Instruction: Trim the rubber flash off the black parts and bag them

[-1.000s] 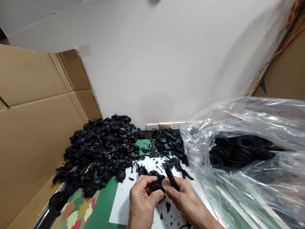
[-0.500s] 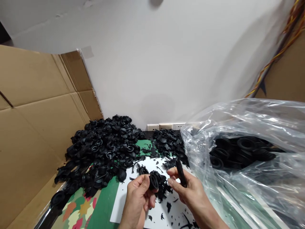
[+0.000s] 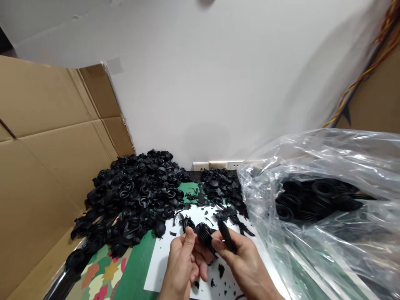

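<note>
The white sheet [image 3: 156,268] lies on a green surface [image 3: 134,264], and both hands are working above it. Over the middle of the sheet there is a black ribbed rubber piece [image 3: 204,234], tilted, between the two hands. The left hand [image 3: 184,260] is loosened: its thumb stands up, apart from the piece, and its other fingers are half bent below it; I cannot tell if they support it. The right hand [image 3: 246,262] is closed around a black stick [image 3: 226,236], which leans above the right half of the sheet, and the thumb of this hand comes to the edge of the piece. Another black piece [image 3: 188,224] rests on the far part of the sheet, near the left thumb. Small black scraps [image 3: 221,271] are scattered on the sheet. To the left of the sheet there is a big heap [image 3: 134,196] of similar pieces; behind the sheet, a smaller heap [image 3: 220,185]. To the right of the sheet is a clear plastic bag [image 3: 265,246] with black rings [image 3: 323,188] inside.
</note>
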Available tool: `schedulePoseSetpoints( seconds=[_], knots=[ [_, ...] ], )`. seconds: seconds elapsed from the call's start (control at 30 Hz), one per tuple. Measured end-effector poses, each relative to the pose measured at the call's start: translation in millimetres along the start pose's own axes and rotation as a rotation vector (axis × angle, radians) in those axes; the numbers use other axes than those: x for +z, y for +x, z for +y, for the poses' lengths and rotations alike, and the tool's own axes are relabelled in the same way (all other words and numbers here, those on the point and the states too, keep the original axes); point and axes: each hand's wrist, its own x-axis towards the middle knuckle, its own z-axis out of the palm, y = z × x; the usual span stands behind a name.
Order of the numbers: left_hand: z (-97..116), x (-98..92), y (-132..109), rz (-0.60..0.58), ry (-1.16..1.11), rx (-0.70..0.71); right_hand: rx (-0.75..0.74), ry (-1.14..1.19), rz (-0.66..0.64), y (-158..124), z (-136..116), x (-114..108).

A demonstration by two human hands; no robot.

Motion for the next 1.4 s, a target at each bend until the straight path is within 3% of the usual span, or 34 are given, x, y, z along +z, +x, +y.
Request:
schedulePoseSetpoints(
  seconds=[0.17, 0.37, 0.5, 0.77, 1.4],
  knots=[
    [-0.1, 0.9, -2.1, 0.065, 0.085, 0.186, 0.102, 0.062, 0.132, -0.2, 2.9, -3.7],
    [1.8, 4.3, -5.5, 0.038, 0.127, 0.253, 0.151, 0.125, 0.015, -1.8, 1.5, -1.3],
    [2.5, 6.3, -7.3, 0.064, 0.194, 0.317, 0.147, 0.128, 0.017, -1.7, 3.6, -1.1],
    [-4.4, 2.6, -2.6, 0.141, 0.090, 0.194, 0.318, 0.337, 0.044, -1.3, 1.1, 2.6],
    [-3.5, 3.4, -1.6, 0.145, 0.137, 0.265, 0.401, 0.460, -0.006, -1.1, -6.7, 3.7]
  ],
)
